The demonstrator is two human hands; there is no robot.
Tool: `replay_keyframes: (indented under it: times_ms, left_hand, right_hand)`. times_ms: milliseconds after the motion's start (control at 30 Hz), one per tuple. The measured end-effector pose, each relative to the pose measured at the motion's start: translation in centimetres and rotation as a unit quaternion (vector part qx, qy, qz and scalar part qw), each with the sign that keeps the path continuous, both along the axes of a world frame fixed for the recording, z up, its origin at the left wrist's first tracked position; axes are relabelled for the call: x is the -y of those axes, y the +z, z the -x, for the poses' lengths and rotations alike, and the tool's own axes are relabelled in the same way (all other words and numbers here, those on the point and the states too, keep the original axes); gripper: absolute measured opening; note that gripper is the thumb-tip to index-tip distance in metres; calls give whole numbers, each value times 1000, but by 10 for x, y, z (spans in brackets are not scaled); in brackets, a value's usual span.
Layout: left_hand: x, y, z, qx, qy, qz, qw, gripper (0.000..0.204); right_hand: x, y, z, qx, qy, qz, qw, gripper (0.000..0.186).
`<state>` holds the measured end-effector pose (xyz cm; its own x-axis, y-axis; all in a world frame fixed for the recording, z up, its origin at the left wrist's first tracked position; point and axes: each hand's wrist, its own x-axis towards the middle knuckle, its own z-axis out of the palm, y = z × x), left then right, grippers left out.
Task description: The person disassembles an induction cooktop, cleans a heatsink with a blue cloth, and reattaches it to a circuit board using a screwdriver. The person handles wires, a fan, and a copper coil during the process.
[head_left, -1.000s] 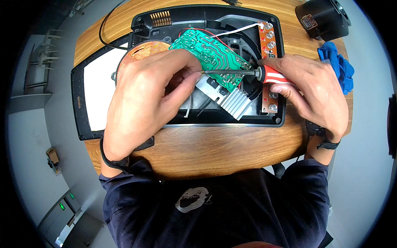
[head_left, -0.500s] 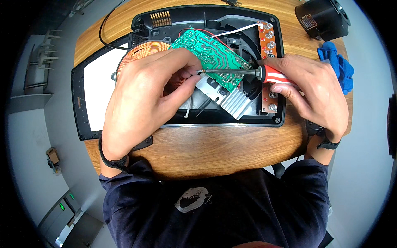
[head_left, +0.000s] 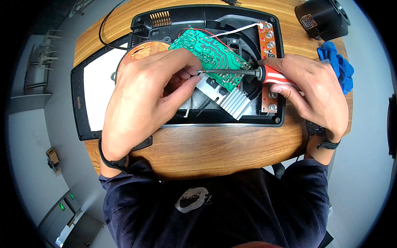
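Note:
My right hand grips the red and white handle of a screwdriver, whose shaft points left across the green circuit board. At its tip, my left hand pinches something small near the board's edge; the fingers mostly hide it. The board sits tilted, with a finned aluminium heat sink along its near side. Partly behind my left hand lies a round copper coil. These parts rest in the open black housing of an induction cooker, and an orange strip board with several buttons lines its right side.
A black cylindrical object stands at the table's back right, with a blue cloth beside it. A black cable curves over the back left. White and red wires cross the housing. The wooden table edge runs close to my body.
Almost nothing differs. The circuit board has shifted very slightly, while both hands and the screwdriver keep their places.

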<state>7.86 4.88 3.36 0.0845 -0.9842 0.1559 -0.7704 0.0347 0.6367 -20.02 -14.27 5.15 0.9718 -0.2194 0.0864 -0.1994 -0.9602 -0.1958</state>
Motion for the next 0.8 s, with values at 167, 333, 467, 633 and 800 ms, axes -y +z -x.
replay_keyframes:
  times_ms: [167,333,467,633,800]
  left_hand:
    - [-3,1,-1,20,3,-11,1000,21]
    - [-7,-2,-6,34,-35,-6,999,30]
    - [-16,-2,-4,68,-75,-48,994,44]
    - [-29,-10,-5,107,-103,-105,983,62]
    - [-32,-15,-7,113,-118,-62,985,68]
  right_hand:
    - [2,0,1,0,-3,-13,1000,45]
    - [2,9,5,-10,-34,-43,998,45]
    - [6,18,5,-9,-1,-22,1000,44]
    - [1,35,-7,-28,34,6,999,40]
    - [-7,56,-17,-74,40,83,993,37]
